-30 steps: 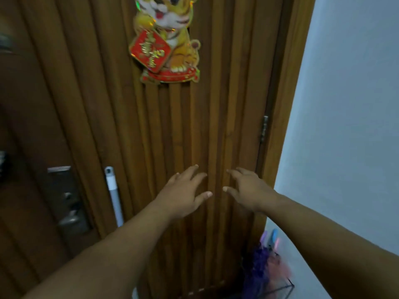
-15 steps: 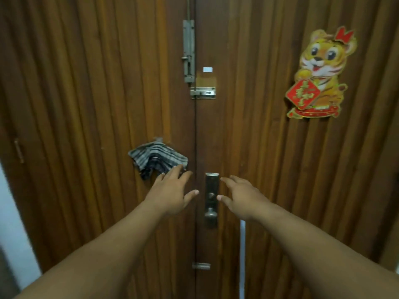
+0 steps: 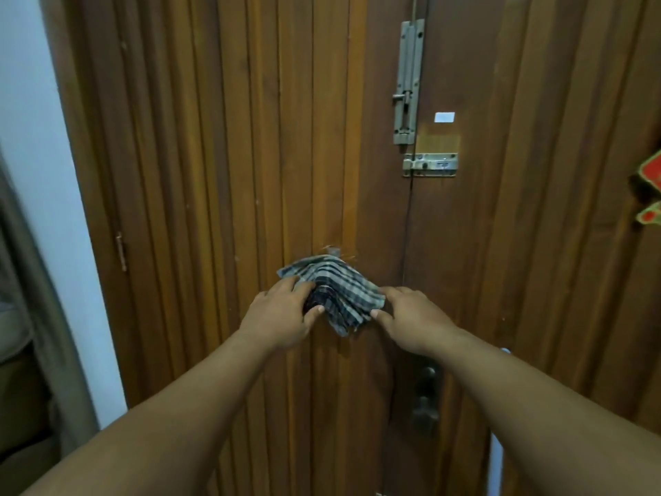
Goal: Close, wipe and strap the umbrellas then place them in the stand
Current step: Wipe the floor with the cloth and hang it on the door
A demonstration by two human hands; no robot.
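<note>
Left hand [image 3: 279, 316] and right hand [image 3: 411, 316] grip opposite edges of the checked cloth [image 3: 336, 295] hanging on the wooden door [image 3: 214, 173], fingers curled.

Both hands, left [image 3: 282, 315] and right [image 3: 411, 316], grip checked cloth [image 3: 334, 289] hanging on wooden door [image 3: 214, 173].

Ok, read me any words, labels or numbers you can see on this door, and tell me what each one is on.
No text here can be read.
White sticker on the door: blank or too small to tell.
Red decoration at the right edge: cut off and blurred, unreadable.
Horizontal latch: small marks, too blurred to read.
Checked cloth: a pattern only, no lettering.
</note>
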